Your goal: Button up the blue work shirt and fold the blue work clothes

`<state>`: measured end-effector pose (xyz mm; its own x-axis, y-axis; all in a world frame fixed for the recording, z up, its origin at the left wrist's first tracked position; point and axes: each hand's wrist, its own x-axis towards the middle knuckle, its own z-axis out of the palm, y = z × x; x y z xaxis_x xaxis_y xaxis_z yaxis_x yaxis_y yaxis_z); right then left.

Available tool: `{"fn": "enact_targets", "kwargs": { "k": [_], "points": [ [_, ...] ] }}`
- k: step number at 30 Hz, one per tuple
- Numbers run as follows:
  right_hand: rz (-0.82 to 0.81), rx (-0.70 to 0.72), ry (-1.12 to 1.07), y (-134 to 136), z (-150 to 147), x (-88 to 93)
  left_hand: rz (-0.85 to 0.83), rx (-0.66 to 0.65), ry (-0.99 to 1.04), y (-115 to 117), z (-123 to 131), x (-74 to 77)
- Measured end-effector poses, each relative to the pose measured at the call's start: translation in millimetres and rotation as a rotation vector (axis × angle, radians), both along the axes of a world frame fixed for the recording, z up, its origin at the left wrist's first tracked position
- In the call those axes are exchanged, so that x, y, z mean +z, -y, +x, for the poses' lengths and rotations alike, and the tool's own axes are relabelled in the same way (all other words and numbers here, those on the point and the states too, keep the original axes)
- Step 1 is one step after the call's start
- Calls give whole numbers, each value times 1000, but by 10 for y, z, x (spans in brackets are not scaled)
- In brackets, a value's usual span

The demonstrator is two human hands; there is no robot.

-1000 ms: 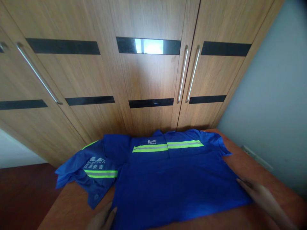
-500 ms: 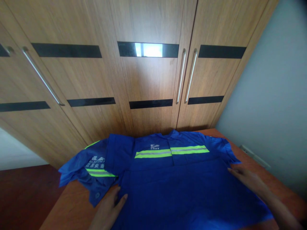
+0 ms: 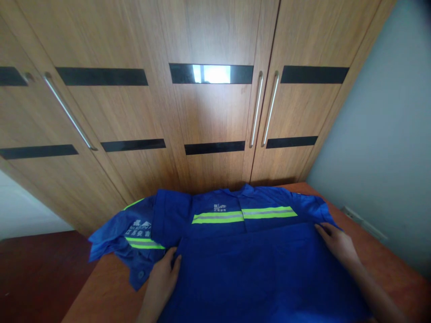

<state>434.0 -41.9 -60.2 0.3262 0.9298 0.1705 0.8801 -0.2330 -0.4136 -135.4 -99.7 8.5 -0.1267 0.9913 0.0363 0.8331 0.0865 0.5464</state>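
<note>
A dark blue short-sleeved work shirt (image 3: 215, 199) with a yellow-green reflective band lies spread on the reddish-brown table (image 3: 104, 287). Over its lower part, blue cloth (image 3: 249, 269) reaches toward me; whether it is the shirt's own hem or another garment, I cannot tell. My left hand (image 3: 164, 273) pinches the cloth's left upper corner between thumb and fingers. At the opposite corner, my right hand (image 3: 336, 242) has its thumb and fingers closed on the edge. Left of the shirt, another blue garment (image 3: 134, 242) with white lettering and a reflective band lies crumpled, partly beneath its sleeve.
A wooden cabinet (image 3: 215, 107) with metal handles and dark strips stands behind the table. The grey wall (image 3: 380, 134) rises on the right, with a socket strip (image 3: 365, 224) low on it. Dark red floor (image 3: 40, 269) shows at the left.
Both hands have moved slightly up the picture and now grip the cloth's far edge, which forms a distinct raised line across the shirt. The view has shifted slightly.
</note>
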Motion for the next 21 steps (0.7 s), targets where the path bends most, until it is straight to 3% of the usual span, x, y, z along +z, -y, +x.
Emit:
{"fn": "enact_targets", "kwargs": {
  "k": [4,9,13,16,19,21],
  "points": [
    [-131,-59,107,25,-116,-34,-14,40,-123,-17,10,-2],
    [-142,-74,176,83,-235,64,26,33,-184,-8,-52,-67],
    [-85,-114,363,170,-408,245,304,12,-303,102,24,-50],
    [29,-91,470,266,-675,306,518,-133,-377,229,263,-32],
    [73,87,432,380,-955,196,526,-386,-483,316,538,-88],
    [74,180,413,451,-1056,56,504,-485,-572,329,645,-166]
  ]
}}
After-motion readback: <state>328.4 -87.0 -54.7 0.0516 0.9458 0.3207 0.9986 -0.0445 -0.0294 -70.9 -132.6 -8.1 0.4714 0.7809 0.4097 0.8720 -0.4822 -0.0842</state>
